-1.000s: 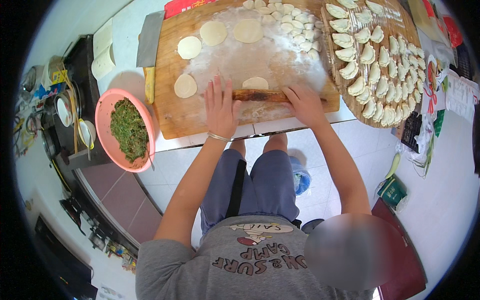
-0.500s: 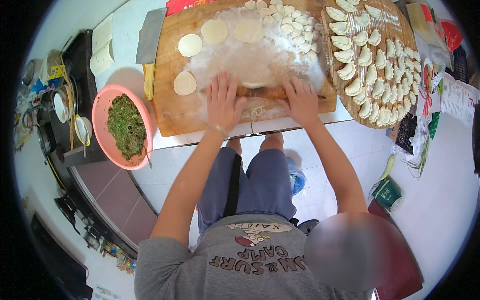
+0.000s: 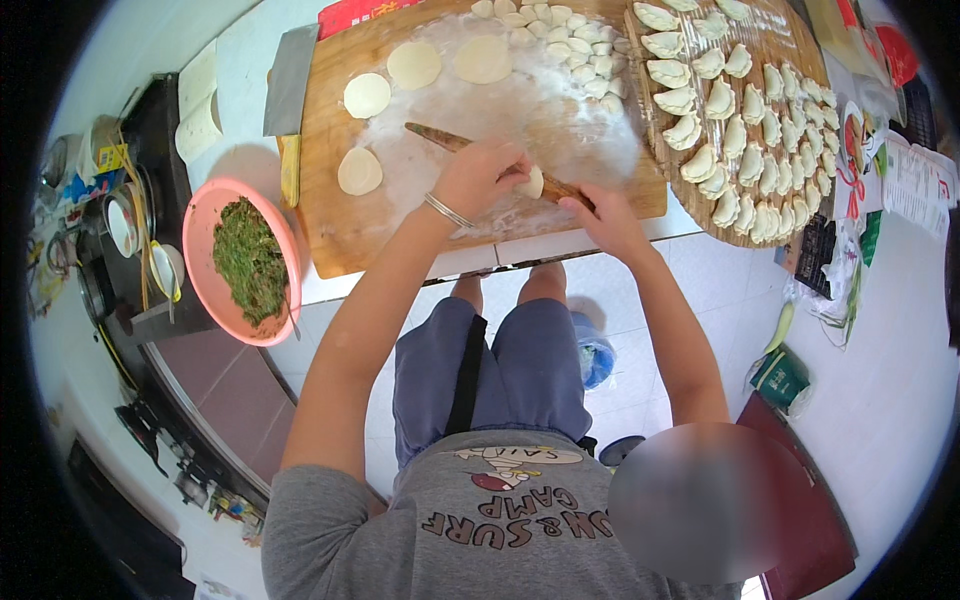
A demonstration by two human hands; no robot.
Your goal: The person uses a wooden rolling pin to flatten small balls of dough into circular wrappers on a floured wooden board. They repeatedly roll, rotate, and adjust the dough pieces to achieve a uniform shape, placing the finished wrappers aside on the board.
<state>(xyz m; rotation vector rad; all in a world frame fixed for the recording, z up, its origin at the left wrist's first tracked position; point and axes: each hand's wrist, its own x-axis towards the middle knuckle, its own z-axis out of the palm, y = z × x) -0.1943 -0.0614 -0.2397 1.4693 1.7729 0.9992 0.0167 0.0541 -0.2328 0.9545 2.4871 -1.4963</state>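
Observation:
A tapered wooden rolling pin (image 3: 437,136) lies slantwise over the floured wooden board (image 3: 340,230). My right hand (image 3: 608,218) is closed round its right end. With curled fingers, my left hand (image 3: 485,180) pinches a small pale piece of dough (image 3: 534,183) beside the pin's right part; the fingers hide some of it. Round flat dough wrappers (image 3: 368,95) lie on the left and far side of the board. Several small dough pieces (image 3: 585,50) are gathered at its far right, dusted with flour.
To the right, a round board (image 3: 690,185) bears rows of folded dumplings. A pink bowl (image 3: 200,200) of chopped green filling, with a utensil in it, stands left. A cleaver (image 3: 290,85) lies along the board's left edge. The counter's front edge runs just before my legs.
Both hands were flat on the level rolling pin. Now the pin is slanted, my left hand has curled onto the dough, and my right hand has closed on the pin's end.

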